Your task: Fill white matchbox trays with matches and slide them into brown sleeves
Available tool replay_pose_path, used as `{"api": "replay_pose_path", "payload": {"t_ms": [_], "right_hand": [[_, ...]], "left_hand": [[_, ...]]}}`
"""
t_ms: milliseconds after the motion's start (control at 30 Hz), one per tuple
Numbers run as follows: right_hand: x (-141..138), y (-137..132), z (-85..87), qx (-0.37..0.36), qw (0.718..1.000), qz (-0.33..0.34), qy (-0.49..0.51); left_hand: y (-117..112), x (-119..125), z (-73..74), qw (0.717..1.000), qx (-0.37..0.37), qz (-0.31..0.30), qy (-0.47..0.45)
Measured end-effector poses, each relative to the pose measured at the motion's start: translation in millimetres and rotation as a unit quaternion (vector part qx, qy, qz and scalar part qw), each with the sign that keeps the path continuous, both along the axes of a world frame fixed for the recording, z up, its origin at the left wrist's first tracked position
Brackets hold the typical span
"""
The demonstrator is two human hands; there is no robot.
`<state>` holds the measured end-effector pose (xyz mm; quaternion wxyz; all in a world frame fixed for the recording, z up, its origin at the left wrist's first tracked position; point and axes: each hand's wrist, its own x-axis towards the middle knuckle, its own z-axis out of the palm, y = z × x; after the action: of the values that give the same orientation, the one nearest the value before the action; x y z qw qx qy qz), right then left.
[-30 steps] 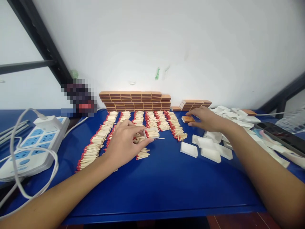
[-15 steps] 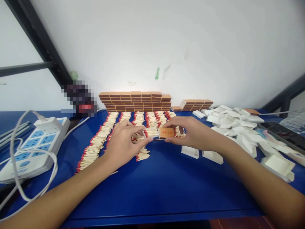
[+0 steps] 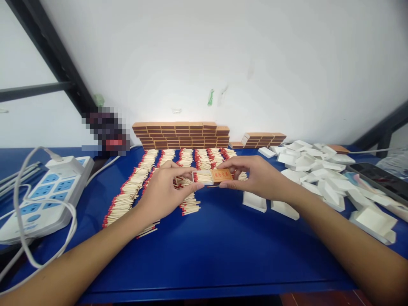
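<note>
Between thumb and fingers, my left hand [image 3: 170, 182] grips the left end of a white matchbox tray [image 3: 203, 177] holding red-tipped matches. Opposite it, my right hand [image 3: 251, 175] pinches an orange matchbox sleeve [image 3: 222, 175] with red characters on top. The tray's right end meets the sleeve's opening and appears to be partly inside it; its left part shows. Both are held above rows of loose matches [image 3: 127, 193] on the blue table [image 3: 204, 255]. Two white trays [image 3: 255, 201] lie below my right hand.
Filled-looking matchboxes are stacked in a long wall [image 3: 181, 136] at the back, with a smaller stack [image 3: 264, 139] to its right. A heap of white trays [image 3: 312, 163] and a phone [image 3: 379, 180] lie at right. A power strip [image 3: 47, 195] with cables sits at left.
The tray and sleeve have come together; a gap showed between them before, and now the tray's end is at the sleeve's opening. My left hand has shifted slightly.
</note>
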<state>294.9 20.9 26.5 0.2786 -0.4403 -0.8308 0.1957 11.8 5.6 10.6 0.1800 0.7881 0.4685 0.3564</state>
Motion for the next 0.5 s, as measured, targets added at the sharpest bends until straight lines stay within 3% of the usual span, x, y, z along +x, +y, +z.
{"api": "replay_pose_path", "payload": {"t_ms": [167, 500], "right_hand": [[0.3, 0.3, -2.5, -0.002, 1.000, 0.004, 0.012], [-4.9, -4.4, -0.8, 0.039, 0.999, -0.005, 0.027]], "left_hand": [[1.6, -0.8, 2.1, 0.999, -0.027, 0.006, -0.022], [0.8, -1.1, 2.4, 1.000, -0.011, -0.006, -0.025]]}}
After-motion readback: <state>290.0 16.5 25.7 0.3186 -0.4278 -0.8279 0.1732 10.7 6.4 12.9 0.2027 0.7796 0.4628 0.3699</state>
